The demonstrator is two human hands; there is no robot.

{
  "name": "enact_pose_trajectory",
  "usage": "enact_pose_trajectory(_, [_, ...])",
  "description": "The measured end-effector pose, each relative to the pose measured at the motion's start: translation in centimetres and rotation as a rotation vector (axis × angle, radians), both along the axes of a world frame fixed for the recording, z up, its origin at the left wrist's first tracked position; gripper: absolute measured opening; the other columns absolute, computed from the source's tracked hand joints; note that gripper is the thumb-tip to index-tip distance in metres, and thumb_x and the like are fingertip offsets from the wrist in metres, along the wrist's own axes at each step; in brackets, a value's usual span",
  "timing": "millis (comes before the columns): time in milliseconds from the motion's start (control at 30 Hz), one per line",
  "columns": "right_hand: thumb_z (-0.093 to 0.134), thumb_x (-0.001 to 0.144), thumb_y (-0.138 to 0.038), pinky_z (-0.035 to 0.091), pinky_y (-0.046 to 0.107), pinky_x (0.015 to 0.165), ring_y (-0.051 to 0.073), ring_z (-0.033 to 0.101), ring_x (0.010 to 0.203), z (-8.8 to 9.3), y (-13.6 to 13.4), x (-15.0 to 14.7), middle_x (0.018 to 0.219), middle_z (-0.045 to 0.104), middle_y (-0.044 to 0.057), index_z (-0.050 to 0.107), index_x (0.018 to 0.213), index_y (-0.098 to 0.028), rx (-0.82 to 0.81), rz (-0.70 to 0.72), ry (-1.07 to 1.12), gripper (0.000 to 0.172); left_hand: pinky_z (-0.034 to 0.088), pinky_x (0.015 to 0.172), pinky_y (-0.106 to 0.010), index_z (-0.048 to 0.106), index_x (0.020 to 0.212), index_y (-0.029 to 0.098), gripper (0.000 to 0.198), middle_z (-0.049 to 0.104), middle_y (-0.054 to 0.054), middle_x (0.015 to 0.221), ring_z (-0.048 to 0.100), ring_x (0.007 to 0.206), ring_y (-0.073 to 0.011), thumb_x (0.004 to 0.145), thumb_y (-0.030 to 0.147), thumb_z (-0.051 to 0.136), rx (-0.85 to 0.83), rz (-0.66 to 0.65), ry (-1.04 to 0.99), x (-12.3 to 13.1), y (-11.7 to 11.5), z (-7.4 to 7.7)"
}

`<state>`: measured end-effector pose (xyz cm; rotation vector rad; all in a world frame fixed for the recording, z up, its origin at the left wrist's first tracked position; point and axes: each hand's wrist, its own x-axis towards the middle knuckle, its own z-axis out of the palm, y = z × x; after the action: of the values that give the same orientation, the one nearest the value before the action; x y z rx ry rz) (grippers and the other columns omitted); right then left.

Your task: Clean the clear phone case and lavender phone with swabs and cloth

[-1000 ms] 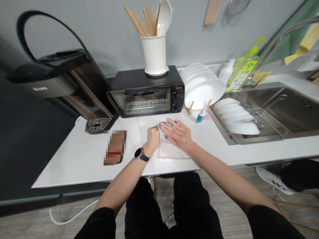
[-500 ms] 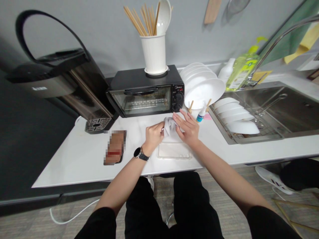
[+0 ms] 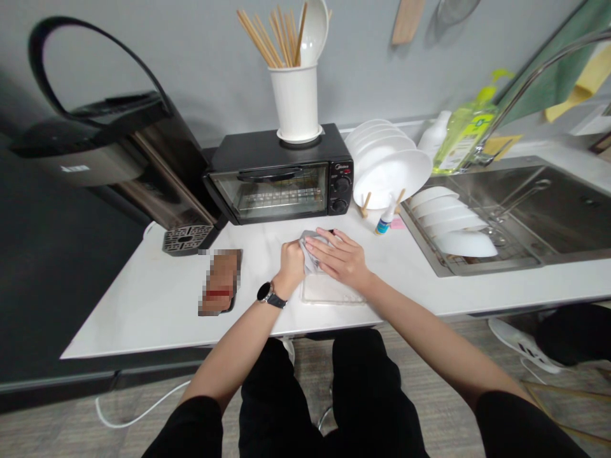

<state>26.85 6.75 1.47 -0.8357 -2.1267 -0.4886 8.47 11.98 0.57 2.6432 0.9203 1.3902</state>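
My left hand (image 3: 291,264), with a dark watch (image 3: 271,294) on its wrist, is closed on a crumpled grey cloth (image 3: 309,251). Over the cloth lies my right hand (image 3: 341,257), its fingers stretched out and pressed against it. A small dark edge shows by the right hand's fingers; what it belongs to is hidden. Just below the hands, a clear, shallow rectangular case (image 3: 334,291) rests on the white counter, partly covered by my right wrist. A small white spray bottle with a blue label (image 3: 384,221) stands beyond my right hand.
A pixelated, phone-shaped object (image 3: 222,283) lies left. Behind are a black toaster oven (image 3: 281,152), a white chopstick holder (image 3: 296,102) and a drinks machine (image 3: 143,152). White plates (image 3: 391,175) stand right of the oven, beside a sink (image 3: 548,203) with bowls (image 3: 453,219).
My right hand has come down and left onto the cloth, its spread fingers now lying across it. The cloth and left hand have shifted slightly left.
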Motion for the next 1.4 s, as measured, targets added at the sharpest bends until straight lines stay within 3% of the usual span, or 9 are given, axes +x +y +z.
enact_pose_trajectory(167, [0.053, 0.106, -0.027, 0.045, 0.042, 0.125, 0.022, 0.055, 0.146, -0.2, 0.3, 0.5, 0.141, 0.071, 0.001, 0.064, 0.145, -0.030, 0.003, -0.031, 0.048, 0.040, 0.036, 0.045, -0.027, 0.046, 0.059, 0.022, 0.035, 0.056, -0.002, 0.053, 0.049, 0.044, -0.0139, 0.091, 0.032, 0.054, 0.005, 0.005, -0.011, 0.0, -0.3, 0.4])
enact_pose_trajectory(300, [0.051, 0.104, -0.023, 0.047, 0.049, 0.122, 0.026, 0.054, 0.146, -0.4, 0.7, 1.3, 0.141, 0.071, 0.003, 0.063, 0.146, -0.028, 0.021, -0.159, 0.171, 0.044, 0.040, 0.051, -0.025, 0.054, 0.067, 0.019, 0.023, 0.061, -0.002, 0.060, 0.055, 0.050, -0.0134, 0.089, 0.023, 0.056, -0.014, 0.010, -0.034, -0.1, -0.6, 0.8])
enact_pose_trajectory(500, [0.049, 0.103, -0.021, 0.049, 0.052, 0.120, 0.027, 0.056, 0.145, -0.2, 1.0, 1.6, 0.139, 0.072, 0.004, 0.062, 0.147, -0.028, 0.011, -0.213, 0.245, 0.047, 0.041, 0.054, -0.026, 0.060, 0.073, 0.019, 0.012, 0.064, -0.002, 0.064, 0.058, 0.054, -0.0142, 0.086, 0.018, 0.059, -0.034, 0.027, -0.021, 0.0, -0.5, 0.9])
enact_pose_trajectory(733, [0.053, 0.104, -0.022, 0.047, 0.044, 0.123, 0.024, 0.054, 0.146, -0.2, 0.2, 0.4, 0.139, 0.072, 0.002, 0.065, 0.143, -0.027, 0.024, -0.085, 0.099, 0.041, 0.040, 0.051, -0.028, 0.050, 0.066, 0.021, 0.029, 0.056, -0.001, 0.059, 0.050, 0.051, -0.0136, 0.090, 0.034, 0.060, -0.137, -0.084, -0.089, -0.2, -0.5, 0.5])
enact_pose_trajectory(1000, [0.054, 0.106, -0.022, 0.042, 0.041, 0.127, 0.022, 0.051, 0.148, 0.0, 0.1, 0.1, 0.141, 0.071, 0.002, 0.062, 0.146, -0.025, 0.075, -0.022, 0.051, 0.041, 0.037, 0.052, -0.029, 0.048, 0.069, 0.021, 0.023, 0.051, 0.001, 0.059, 0.046, 0.054, -0.0131, 0.087, 0.030, 0.060, -0.189, -0.153, -0.175, -0.5, -0.6, 0.2])
enact_pose_trajectory(1200, [0.054, 0.103, -0.022, 0.045, 0.047, 0.125, 0.026, 0.054, 0.146, -0.2, 0.6, 1.0, 0.139, 0.072, 0.002, 0.064, 0.145, -0.029, 0.010, -0.141, 0.158, 0.043, 0.036, 0.053, -0.028, 0.055, 0.069, 0.019, 0.021, 0.059, -0.002, 0.063, 0.052, 0.053, -0.0138, 0.087, 0.026, 0.059, -0.041, -0.062, -0.079, -0.3, -0.4, 0.7])
enact_pose_trajectory(1400, [0.051, 0.103, -0.021, 0.047, 0.054, 0.122, 0.028, 0.054, 0.146, 0.0, 0.9, 1.8, 0.142, 0.070, 0.003, 0.061, 0.148, -0.029, 0.011, -0.229, 0.300, 0.047, 0.035, 0.054, -0.026, 0.064, 0.078, 0.018, 0.015, 0.063, -0.001, 0.063, 0.055, 0.055, -0.0140, 0.086, 0.010, 0.053, -0.045, 0.130, 0.036, 0.2, -0.5, 0.9])
